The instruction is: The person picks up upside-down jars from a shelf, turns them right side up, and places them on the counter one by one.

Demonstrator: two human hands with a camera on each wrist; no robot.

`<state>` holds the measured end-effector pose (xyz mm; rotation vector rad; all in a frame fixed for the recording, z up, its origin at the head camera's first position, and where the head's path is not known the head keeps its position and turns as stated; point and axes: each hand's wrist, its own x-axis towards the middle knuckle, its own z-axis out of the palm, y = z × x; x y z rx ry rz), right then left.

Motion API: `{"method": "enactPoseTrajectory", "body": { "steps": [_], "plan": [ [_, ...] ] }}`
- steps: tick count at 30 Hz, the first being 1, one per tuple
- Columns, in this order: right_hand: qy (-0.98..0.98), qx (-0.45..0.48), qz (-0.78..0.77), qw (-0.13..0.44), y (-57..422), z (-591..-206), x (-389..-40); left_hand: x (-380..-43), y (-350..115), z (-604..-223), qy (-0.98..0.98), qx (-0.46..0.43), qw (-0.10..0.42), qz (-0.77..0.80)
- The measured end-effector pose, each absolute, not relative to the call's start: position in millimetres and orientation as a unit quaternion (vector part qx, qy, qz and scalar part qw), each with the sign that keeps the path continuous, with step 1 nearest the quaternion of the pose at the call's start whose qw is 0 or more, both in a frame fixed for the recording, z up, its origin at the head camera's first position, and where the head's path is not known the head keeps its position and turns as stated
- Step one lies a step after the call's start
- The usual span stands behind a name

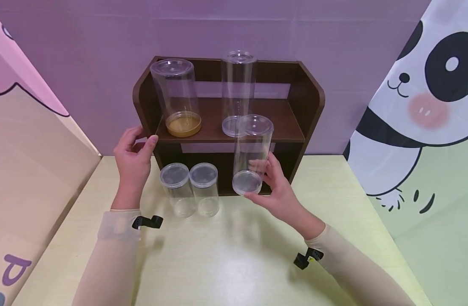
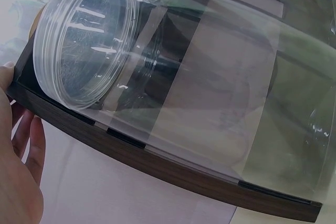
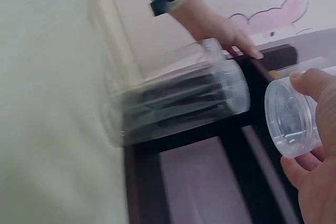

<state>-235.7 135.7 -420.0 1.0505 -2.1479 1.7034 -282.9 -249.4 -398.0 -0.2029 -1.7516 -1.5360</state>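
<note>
My right hand (image 1: 277,191) grips a clear plastic jar (image 1: 253,146), its lid facing down, in front of the upper shelf board. In the right wrist view, the fingers hold this jar (image 3: 290,116) near its lid. On the left, my left hand (image 1: 134,157) grips the side of a dark brown shelf (image 1: 314,97), thumb at the front edge and fingers around the outside. On the upper board stand a wide clear jar (image 1: 176,91) on a gold lid and a tall clear jar (image 1: 238,80), both upside down.
Two clear lidded jars (image 1: 174,176) stand upright side by side on the pale table (image 1: 218,263), before the shelf's lower left. A purple backdrop (image 1: 226,29) hangs behind. Printed panels, one with a panda (image 1: 429,85), flank the table.
</note>
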Motion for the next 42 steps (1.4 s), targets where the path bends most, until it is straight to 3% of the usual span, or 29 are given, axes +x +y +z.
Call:
{"method": "enactPoseTrajectory", "body": {
  "steps": [14, 16, 21, 23, 26, 29, 34, 42],
  "plan": [
    [-0.717, 0.396, 0.566, 0.095, 129.2, -444.0, -234.0, -274.8, -249.5, -394.6, -0.705, -0.053, 0.373, -0.600],
    [-0.718, 0.396, 0.565, 0.095, 128.9, -444.6, -233.3, -272.2, -247.5, -393.7, -0.692, -0.042, 0.398, -0.601],
    [-0.718, 0.401, 0.561, 0.092, 127.7, -447.5, -232.3, -259.1, -234.0, -384.6, -0.613, -0.038, 0.520, -0.593],
    [-0.721, 0.400, 0.559, 0.089, 127.0, -449.1, -231.8, -249.2, -222.6, -378.0, -0.605, -0.069, 0.531, -0.590],
    [-0.721, 0.402, 0.559, 0.082, 125.4, -452.1, -231.2, -232.8, -200.4, -369.3, -0.636, -0.156, 0.468, -0.594],
    [-0.717, 0.407, 0.561, 0.077, 123.6, -455.3, -230.7, -220.0, -177.7, -364.0, -0.673, -0.243, 0.358, -0.600],
    [-0.719, 0.402, 0.565, 0.053, 121.8, -457.9, -227.9, -207.2, -149.2, -356.4, -0.732, -0.286, 0.215, -0.580],
    [-0.724, 0.397, 0.563, 0.024, 118.9, -460.9, -222.7, -204.7, -131.3, -352.2, -0.776, -0.271, 0.144, -0.551]
  ]
}}
